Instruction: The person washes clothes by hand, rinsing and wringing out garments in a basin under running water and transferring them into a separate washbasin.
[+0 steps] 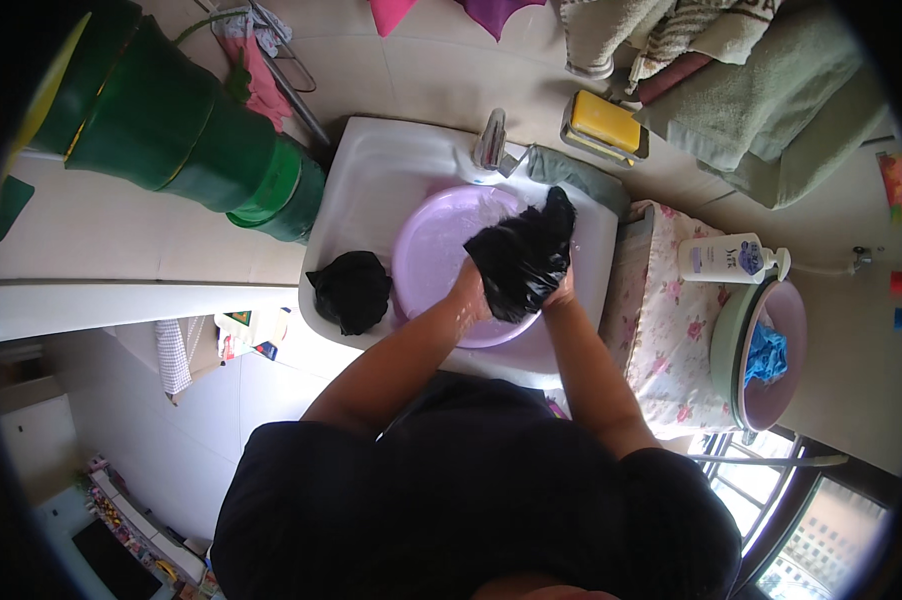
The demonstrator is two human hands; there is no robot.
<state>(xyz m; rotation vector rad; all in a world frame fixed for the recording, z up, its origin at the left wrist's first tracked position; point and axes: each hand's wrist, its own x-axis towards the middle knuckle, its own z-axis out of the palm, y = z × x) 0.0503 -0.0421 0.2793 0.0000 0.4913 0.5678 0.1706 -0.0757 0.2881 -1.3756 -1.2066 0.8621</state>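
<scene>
Both hands hold a wet black cloth (524, 259) over a purple plastic basin (428, 255) that stands in a white sink (361, 165). My left hand (472, 291) grips the cloth's left side; its fingers are partly hidden behind the fabric. On the right side, my right hand (562, 289) is shut on the same cloth, mostly covered by it. Water splashes in the basin just below the metal faucet (491, 141). A second black cloth (352, 292) lies bunched on the sink's left ledge.
A grey-green cloth (577, 178) lies along the sink's back right edge. A yellow soap bar (605, 121) sits in a wall holder. To the right are a pump bottle (721, 258) and stacked basins (794, 352) with blue cloth inside. Towels (773, 112) hang above.
</scene>
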